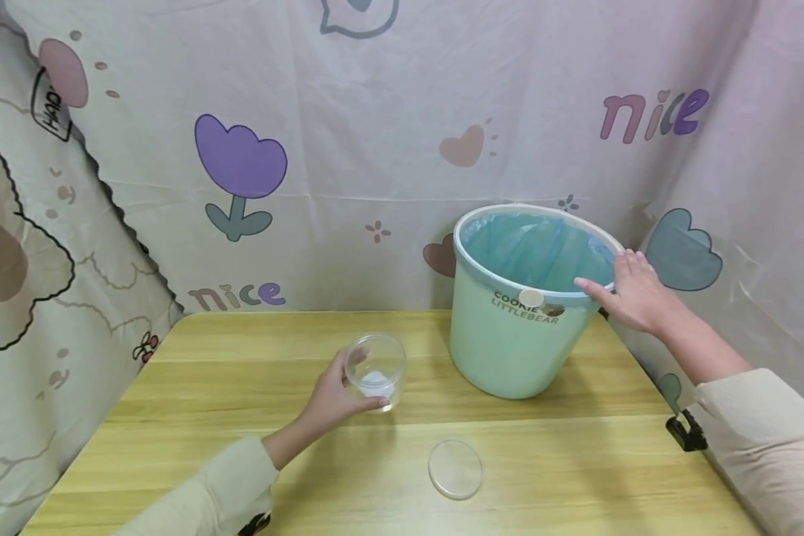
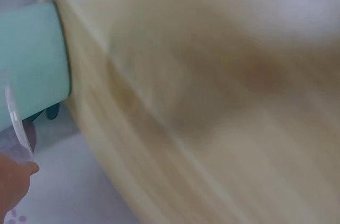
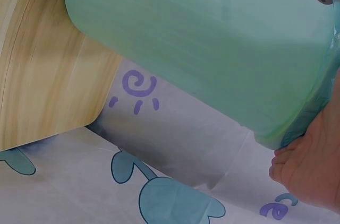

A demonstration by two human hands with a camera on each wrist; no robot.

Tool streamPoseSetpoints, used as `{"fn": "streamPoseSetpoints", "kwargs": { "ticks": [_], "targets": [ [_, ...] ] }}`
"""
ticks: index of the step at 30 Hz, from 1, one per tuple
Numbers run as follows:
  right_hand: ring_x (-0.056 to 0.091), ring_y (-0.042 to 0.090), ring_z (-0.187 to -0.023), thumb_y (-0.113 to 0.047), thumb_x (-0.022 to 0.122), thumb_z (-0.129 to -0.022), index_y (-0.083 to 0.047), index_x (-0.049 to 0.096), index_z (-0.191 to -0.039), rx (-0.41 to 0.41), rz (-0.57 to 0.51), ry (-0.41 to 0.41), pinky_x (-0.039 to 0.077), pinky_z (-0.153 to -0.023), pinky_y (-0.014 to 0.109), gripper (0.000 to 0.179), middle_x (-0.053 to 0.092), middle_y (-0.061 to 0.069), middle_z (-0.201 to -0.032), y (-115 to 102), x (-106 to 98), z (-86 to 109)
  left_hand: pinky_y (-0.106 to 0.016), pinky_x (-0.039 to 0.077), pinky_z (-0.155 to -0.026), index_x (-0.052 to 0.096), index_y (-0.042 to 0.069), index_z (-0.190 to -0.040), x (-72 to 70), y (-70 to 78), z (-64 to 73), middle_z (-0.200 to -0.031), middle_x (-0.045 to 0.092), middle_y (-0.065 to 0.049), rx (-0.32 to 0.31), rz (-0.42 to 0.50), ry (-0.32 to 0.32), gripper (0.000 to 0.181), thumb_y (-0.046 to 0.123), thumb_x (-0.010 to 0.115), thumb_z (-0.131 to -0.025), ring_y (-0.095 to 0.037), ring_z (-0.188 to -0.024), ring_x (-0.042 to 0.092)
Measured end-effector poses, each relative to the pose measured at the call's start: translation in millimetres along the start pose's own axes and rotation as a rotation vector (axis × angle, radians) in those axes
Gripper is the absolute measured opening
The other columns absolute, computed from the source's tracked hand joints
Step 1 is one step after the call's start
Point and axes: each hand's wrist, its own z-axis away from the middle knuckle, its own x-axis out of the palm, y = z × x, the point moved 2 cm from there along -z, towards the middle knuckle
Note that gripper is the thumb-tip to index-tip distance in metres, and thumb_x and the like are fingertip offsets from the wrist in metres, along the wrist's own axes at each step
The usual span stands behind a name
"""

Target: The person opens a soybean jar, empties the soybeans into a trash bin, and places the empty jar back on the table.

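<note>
My left hand (image 1: 335, 391) grips a clear round plastic jar (image 1: 377, 365), tilted above the table, its opening towards me. Something white (image 1: 377, 383) shows at the bottom of the jar; its kind is unclear. At the right, my right hand (image 1: 636, 294) holds the rim of a pale green trash bin (image 1: 509, 342), lined with a bluish bag (image 1: 536, 246). In the right wrist view the fingers (image 3: 289, 165) lie at the bin's rim. A clear round lid (image 1: 455, 469) lies flat on the table in front. The left wrist view catches only part of the jar (image 2: 18, 123).
The wooden table (image 1: 241, 357) carries the bin near its back right. A patterned cloth (image 1: 348, 149) hangs behind and at both sides. Black clips (image 1: 686, 432) show near both sleeves. The table's right edge runs beneath my right forearm.
</note>
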Motion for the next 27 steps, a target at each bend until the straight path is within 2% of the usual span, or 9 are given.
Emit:
{"fn": "streamPoseSetpoints", "kwargs": {
  "ticks": [5, 13, 18, 22, 27],
  "targets": [
    [-0.007, 0.058, -0.132, -0.058, 0.026, -0.094, 0.024, -0.005, -0.135, -0.003, 0.000, 0.001, 0.003, -0.110, 0.066, 0.097, -0.008, 0.047, -0.139, -0.1, 0.1, -1.4, -0.047, 0.036, -0.107, 0.036, -0.001, -0.133, 3.0, -11.5, 18.5, -0.134, 0.047, -0.021, -0.046, -0.002, 0.000, 0.091, 0.014, 0.086, -0.059, -0.038, -0.127, 0.043],
    [-0.007, 0.058, -0.132, -0.058, 0.025, -0.094, 0.025, -0.005, -0.135, -0.011, -0.002, 0.008, 0.003, -0.110, 0.066, 0.097, -0.007, 0.048, -0.139, -0.4, 1.2, -2.6, -0.055, 0.040, -0.102, 0.033, -0.002, -0.132, 7.1, -26.8, 44.2, -0.131, 0.048, -0.023, -0.054, -0.055, -0.007, 0.095, 0.017, 0.087, -0.057, -0.042, -0.122, 0.046],
    [-0.008, 0.058, -0.131, -0.058, 0.025, -0.094, 0.025, -0.006, -0.134, -0.008, -0.004, -0.002, 0.003, -0.110, 0.066, 0.097, -0.008, 0.047, -0.139, 0.0, 1.0, -2.2, -0.057, 0.043, -0.098, 0.035, -0.002, -0.128, 12.3, -34.7, 55.6, -0.129, 0.051, -0.023, -0.046, -0.084, -0.003, 0.093, 0.018, 0.088, -0.055, -0.043, -0.119, 0.047],
    [-0.008, 0.058, -0.131, -0.056, 0.026, -0.095, 0.025, -0.005, -0.134, -0.013, -0.007, 0.001, 0.003, -0.110, 0.066, 0.096, -0.008, 0.048, -0.139, 0.7, 0.8, -2.3, -0.056, 0.044, -0.097, 0.036, -0.001, -0.128, 17.6, -41.7, 64.2, -0.128, 0.051, -0.024, -0.053, -0.066, 0.004, 0.093, 0.019, 0.089, -0.054, -0.043, -0.118, 0.048],
    [-0.006, 0.058, -0.131, -0.055, 0.027, -0.095, 0.025, -0.004, -0.135, -0.019, -0.013, 0.012, 0.003, -0.110, 0.066, 0.095, -0.005, 0.048, -0.139, 2.4, 1.7, -2.2, -0.053, 0.044, -0.099, 0.036, 0.001, -0.129, 21.5, -49.3, 73.4, -0.128, 0.053, -0.019, -0.108, -0.047, 0.003, 0.096, 0.020, 0.089, -0.052, -0.038, -0.118, 0.051]
  ]
}}
